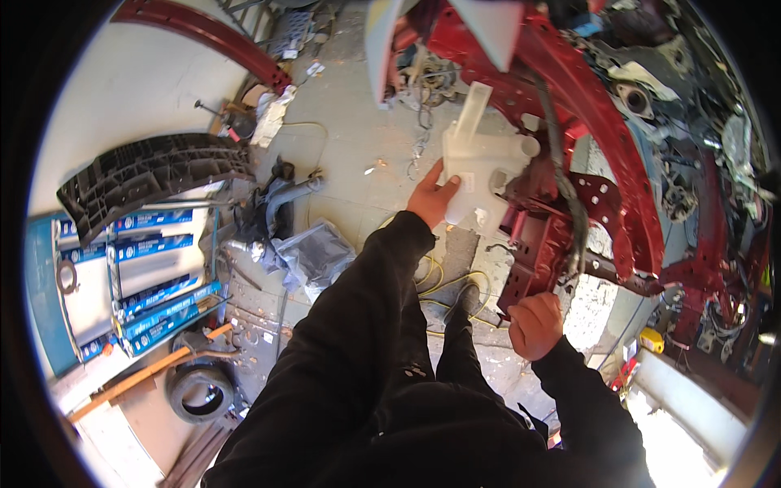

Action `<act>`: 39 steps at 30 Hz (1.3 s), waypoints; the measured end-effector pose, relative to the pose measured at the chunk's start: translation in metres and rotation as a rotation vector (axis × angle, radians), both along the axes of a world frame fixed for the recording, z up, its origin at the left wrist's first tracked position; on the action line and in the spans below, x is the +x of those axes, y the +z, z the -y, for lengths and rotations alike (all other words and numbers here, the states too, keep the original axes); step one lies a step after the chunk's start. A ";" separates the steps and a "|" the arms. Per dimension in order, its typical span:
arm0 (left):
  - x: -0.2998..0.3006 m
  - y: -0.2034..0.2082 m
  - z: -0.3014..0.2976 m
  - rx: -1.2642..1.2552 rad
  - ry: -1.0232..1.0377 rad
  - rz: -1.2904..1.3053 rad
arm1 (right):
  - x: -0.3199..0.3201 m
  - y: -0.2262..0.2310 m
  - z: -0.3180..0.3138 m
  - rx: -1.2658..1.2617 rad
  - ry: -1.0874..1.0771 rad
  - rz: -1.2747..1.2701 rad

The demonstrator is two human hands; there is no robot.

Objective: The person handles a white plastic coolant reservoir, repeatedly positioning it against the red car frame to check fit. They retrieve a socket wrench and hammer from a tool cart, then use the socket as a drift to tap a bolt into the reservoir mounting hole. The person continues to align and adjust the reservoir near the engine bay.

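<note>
A translucent white plastic fluid reservoir (pixel 478 159) with a tall neck and a round side opening stands against the red car body frame (pixel 538 244). My left hand (pixel 433 195) grips its left edge, thumb on the near face and the other fingers partly hidden behind. Lower and to the right, my right hand (pixel 537 325) is closed in a fist beside the near end of the red frame. Whatever those fingers hold, if anything, is hidden. A dark wiring harness (pixel 563 175) runs down along the frame, just right of the reservoir.
Yellow cable (pixel 488 294) loops on the floor around my feet. To the left lie a bagged part (pixel 317 256), a black plastic bumper piece (pixel 154 175) and a tyre (pixel 199 389), near a rack of blue boxes (pixel 167 313). Car parts crowd the right side, with a yellow tool (pixel 651 340) below.
</note>
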State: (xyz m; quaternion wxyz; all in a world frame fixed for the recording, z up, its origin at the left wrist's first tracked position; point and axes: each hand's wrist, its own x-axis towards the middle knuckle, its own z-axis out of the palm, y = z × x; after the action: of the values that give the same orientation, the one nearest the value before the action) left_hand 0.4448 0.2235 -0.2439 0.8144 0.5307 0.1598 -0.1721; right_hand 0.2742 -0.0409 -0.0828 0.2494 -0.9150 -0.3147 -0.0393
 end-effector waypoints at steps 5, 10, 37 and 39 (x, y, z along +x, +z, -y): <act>-0.001 -0.012 -0.007 0.065 -0.040 0.058 | -0.003 -0.013 -0.001 -0.051 -0.011 0.008; -0.003 -0.005 -0.008 0.155 -0.076 0.029 | -0.003 -0.020 0.005 -0.107 0.029 -0.029; 0.001 0.030 -0.029 0.034 -0.257 -0.117 | 0.002 -0.016 0.005 -0.149 0.057 -0.017; 0.000 0.036 -0.029 0.050 -0.298 -0.151 | 0.003 -0.016 0.004 -0.142 0.051 -0.001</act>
State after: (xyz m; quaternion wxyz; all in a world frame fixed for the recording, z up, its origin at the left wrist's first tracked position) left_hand 0.4449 0.2529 -0.2082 0.7520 0.5544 0.1442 -0.3261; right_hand 0.2768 -0.0453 -0.0984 0.1850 -0.9220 -0.3400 -0.0100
